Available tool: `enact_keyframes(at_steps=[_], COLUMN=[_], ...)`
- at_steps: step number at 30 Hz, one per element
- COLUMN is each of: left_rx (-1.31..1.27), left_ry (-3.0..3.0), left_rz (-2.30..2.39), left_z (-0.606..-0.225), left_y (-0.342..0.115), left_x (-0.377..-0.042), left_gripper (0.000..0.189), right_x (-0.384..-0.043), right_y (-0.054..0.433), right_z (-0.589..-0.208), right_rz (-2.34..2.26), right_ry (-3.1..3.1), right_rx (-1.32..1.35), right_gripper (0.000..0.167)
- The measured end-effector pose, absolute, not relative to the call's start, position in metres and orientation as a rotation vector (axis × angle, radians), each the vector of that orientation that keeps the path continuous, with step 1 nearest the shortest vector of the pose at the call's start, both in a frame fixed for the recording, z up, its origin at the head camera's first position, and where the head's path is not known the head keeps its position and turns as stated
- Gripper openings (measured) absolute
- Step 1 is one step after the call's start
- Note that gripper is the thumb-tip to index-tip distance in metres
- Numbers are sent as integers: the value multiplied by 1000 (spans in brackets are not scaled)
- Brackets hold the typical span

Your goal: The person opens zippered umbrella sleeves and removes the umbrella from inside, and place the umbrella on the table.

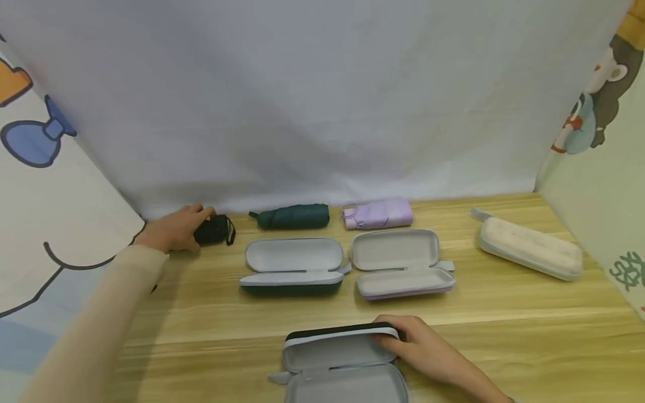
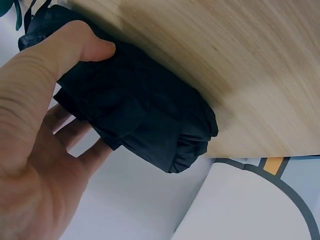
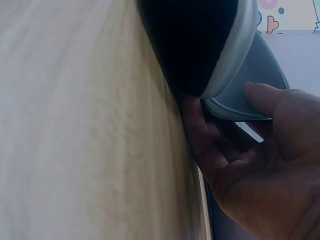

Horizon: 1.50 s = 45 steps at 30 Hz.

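Note:
At the far left of the table, my left hand (image 1: 173, 229) grips a black folded umbrella (image 1: 211, 229) with a wrist loop at its right end. In the left wrist view the thumb lies across one side of the umbrella (image 2: 150, 105) and the fingers reach round the other. Near the front edge stands an opened black hard case (image 1: 340, 354) with a grey lining. My right hand (image 1: 425, 347) pinches the right end of its raised part, thumb inside and fingers outside. The right wrist view shows the case's dark shell (image 3: 192, 45) close up beside the fingers.
A dark green folded umbrella (image 1: 294, 217) and a lilac one (image 1: 380, 214) lie along the back. In front of them are an opened green case (image 1: 292, 288) and an opened lilac case (image 1: 398, 252). A closed cream case (image 1: 531, 246) lies at the right. White cloth (image 1: 322, 112) hangs behind.

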State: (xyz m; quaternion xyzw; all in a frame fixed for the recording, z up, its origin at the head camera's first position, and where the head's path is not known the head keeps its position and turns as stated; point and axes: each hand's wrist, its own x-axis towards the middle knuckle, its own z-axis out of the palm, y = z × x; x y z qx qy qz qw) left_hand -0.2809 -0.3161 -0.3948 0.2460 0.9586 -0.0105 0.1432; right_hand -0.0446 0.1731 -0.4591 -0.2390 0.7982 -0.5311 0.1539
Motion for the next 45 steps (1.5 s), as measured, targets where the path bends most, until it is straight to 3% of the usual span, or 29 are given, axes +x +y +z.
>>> enact_keyframes(at_steps=[16, 32, 45], left_rx=[685, 842, 870], left_ry=[2867, 3178, 3295], left_rz=[-93, -6, 262], left_z=[-392, -396, -390], left_y=[-316, -335, -325], left_x=[-257, -170, -105], left_gripper=[71, 79, 64], right_x=[-44, -63, -81], right_y=[158, 119, 75], right_z=[-455, -447, -438], right_rz=[-1526, -1460, -1464], right_ry=[2262, 2339, 2363], right_rx=[-694, -715, -723], right_gripper=[12, 8, 9])
